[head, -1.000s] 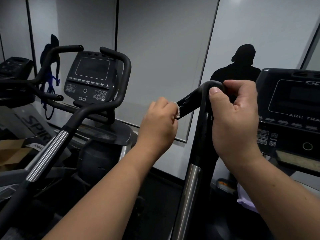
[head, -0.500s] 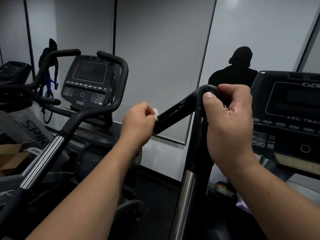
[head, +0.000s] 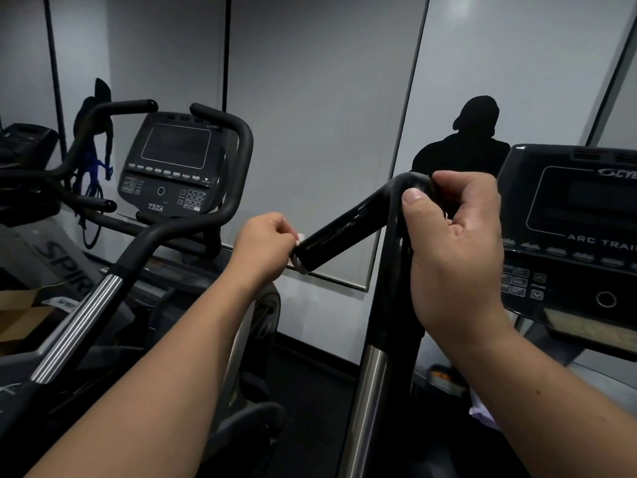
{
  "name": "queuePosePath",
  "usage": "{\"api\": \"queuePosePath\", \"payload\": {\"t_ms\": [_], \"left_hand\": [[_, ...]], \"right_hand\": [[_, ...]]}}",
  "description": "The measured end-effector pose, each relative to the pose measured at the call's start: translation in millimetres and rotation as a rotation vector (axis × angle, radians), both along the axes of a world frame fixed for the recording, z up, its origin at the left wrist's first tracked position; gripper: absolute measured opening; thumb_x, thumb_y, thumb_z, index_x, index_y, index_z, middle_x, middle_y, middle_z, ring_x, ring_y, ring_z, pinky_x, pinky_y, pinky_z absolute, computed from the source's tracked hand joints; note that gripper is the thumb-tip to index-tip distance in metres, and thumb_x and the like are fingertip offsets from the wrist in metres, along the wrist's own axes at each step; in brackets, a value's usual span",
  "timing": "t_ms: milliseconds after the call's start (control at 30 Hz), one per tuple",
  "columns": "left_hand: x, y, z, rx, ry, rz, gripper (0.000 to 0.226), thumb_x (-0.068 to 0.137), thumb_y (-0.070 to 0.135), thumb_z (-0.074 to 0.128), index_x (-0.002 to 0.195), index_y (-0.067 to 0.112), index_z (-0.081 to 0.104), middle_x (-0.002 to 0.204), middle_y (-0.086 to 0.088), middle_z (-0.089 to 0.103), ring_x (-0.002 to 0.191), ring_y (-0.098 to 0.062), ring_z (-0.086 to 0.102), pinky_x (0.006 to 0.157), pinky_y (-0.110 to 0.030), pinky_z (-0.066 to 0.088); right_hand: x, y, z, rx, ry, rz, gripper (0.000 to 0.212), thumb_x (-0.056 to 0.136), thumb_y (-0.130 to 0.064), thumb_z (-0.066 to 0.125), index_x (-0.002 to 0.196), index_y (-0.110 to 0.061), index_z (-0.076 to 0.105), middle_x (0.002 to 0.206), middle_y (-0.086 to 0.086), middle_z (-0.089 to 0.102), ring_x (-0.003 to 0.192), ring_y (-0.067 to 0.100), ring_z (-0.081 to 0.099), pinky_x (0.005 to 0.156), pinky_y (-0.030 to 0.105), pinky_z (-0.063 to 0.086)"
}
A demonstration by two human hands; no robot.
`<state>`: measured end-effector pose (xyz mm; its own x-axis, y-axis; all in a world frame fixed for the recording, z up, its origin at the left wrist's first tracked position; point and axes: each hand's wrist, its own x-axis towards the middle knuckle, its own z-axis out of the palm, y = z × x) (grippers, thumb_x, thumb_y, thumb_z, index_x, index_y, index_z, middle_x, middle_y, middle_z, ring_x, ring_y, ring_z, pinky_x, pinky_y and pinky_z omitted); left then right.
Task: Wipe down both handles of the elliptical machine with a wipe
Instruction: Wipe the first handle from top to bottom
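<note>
The left hand's fingers [head: 275, 225] are curled tight, pinching a small white wipe [head: 300, 237] of which only a scrap shows past the knuckles. That scrap sits right at the free end of the black handle [head: 344, 229], touching its tip, so the left hand [head: 263, 244] is at the very end of the grip rather than around it.

The right hand [head: 455, 250] wraps the same handle at its bend, thumb [head: 415, 205] laid down the near side of the upright part, the other fingers curled over the top of the curve. Whether anything lies under that palm cannot be told.

Below the bend the handle runs down into a bright metal tube [head: 367, 401]. Just to the right stands the machine's console [head: 572, 229], its screen dark. Off to the left, well apart, is a second machine with its own console [head: 172, 167] and curved grey handlebar [head: 220, 188], in front of mirrored wall panels [head: 327, 98].
</note>
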<state>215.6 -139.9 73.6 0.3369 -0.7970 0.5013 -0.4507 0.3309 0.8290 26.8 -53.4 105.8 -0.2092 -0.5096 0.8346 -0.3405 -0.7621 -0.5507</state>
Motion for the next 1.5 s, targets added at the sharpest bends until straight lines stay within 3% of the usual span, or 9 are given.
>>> {"api": "queuePosePath", "payload": {"t_ms": [167,300,400,467,567,700,1100,1333,1500], "left_hand": [[-7,4,-1,-0.031,0.094,-0.119,0.015,0.074,0.004,0.055,0.071,0.014,0.067,0.063,-0.002,0.062,0.061,-0.022,0.056,0.061,-0.036,0.051],[0,2,-5,0.006,0.145,-0.109,0.023,0.076,-0.004,0.05,0.074,0.009,0.068,0.061,-0.001,0.058,0.054,-0.011,0.048,0.053,-0.023,0.039],[-3,3,-6,-0.038,0.107,-0.136,0.018,0.084,-0.004,0.053,0.08,0.004,0.069,0.064,-0.004,0.061,0.054,-0.011,0.051,0.053,-0.021,0.042],[0,-3,-13,0.008,0.282,-0.186,0.024,0.082,-0.008,0.049,0.078,0.006,0.068,0.068,-0.01,0.061,0.057,-0.019,0.05,0.055,-0.024,0.043],[2,-4,-22,0.104,0.539,-0.228,0.032,0.078,-0.018,0.04,0.077,0.005,0.061,0.063,-0.014,0.058,0.044,-0.014,0.045,0.039,-0.017,0.037],[-8,-3,-35,0.027,0.982,-0.355,0.039,0.081,-0.024,0.035,0.078,0.006,0.059,0.068,-0.009,0.063,0.051,-0.012,0.052,0.046,-0.018,0.045],[-18,-6,-45,0.046,1.2,-0.476,0.035,0.084,-0.026,0.039,0.086,0.002,0.06,0.079,-0.018,0.067,0.066,-0.022,0.064,0.053,-0.025,0.058],[-20,-3,-47,0.135,1.187,-0.509,0.036,0.083,-0.026,0.036,0.087,0.002,0.059,0.076,-0.017,0.067,0.06,-0.023,0.068,0.05,-0.019,0.056],[-44,7,-52,0.176,1.258,-0.586,0.031,0.091,-0.021,0.04,0.09,0.004,0.059,0.091,-0.024,0.07,0.07,-0.028,0.072,0.054,-0.025,0.061]], "right_hand": [[1,0,1,-0.001,-0.012,0.023,0.026,0.087,-0.039,0.056,0.108,-0.024,0.051,0.111,0.002,0.05,0.084,-0.001,0.053,0.072,0.013,0.046],[2,1,1,0.017,-0.006,0.027,0.022,0.086,-0.044,0.056,0.103,-0.031,0.05,0.112,0.008,0.052,0.097,0.023,0.057,0.08,0.038,0.052],[2,1,1,0.004,-0.008,0.034,0.018,0.087,-0.041,0.057,0.102,-0.032,0.05,0.111,0.01,0.053,0.098,0.023,0.057,0.082,0.036,0.052],[2,1,1,-0.004,-0.006,0.042,0.017,0.087,-0.039,0.057,0.101,-0.033,0.05,0.112,0.01,0.053,0.098,0.021,0.056,0.082,0.033,0.051],[3,1,1,0.001,-0.009,0.029,0.02,0.087,-0.04,0.057,0.103,-0.03,0.051,0.113,0.008,0.053,0.099,0.021,0.056,0.084,0.035,0.052],[3,0,1,0.01,-0.034,0.05,0.022,0.084,-0.045,0.057,0.101,-0.033,0.051,0.115,0.013,0.055,0.099,0.025,0.059,0.085,0.045,0.054],[2,0,1,0.01,-0.03,0.046,0.022,0.087,-0.041,0.057,0.104,-0.028,0.052,0.115,0.013,0.055,0.098,0.022,0.058,0.086,0.039,0.052],[0,0,0,0.002,-0.016,0.019,0.017,0.088,-0.039,0.056,0.102,-0.032,0.051,0.11,-0.004,0.049,0.092,0.0,0.052,0.078,0.01,0.043],[0,0,0,0.009,-0.014,0.019,0.021,0.088,-0.038,0.056,0.105,-0.028,0.051,0.111,-0.004,0.049,0.093,0.001,0.053,0.077,0.011,0.044]]}}
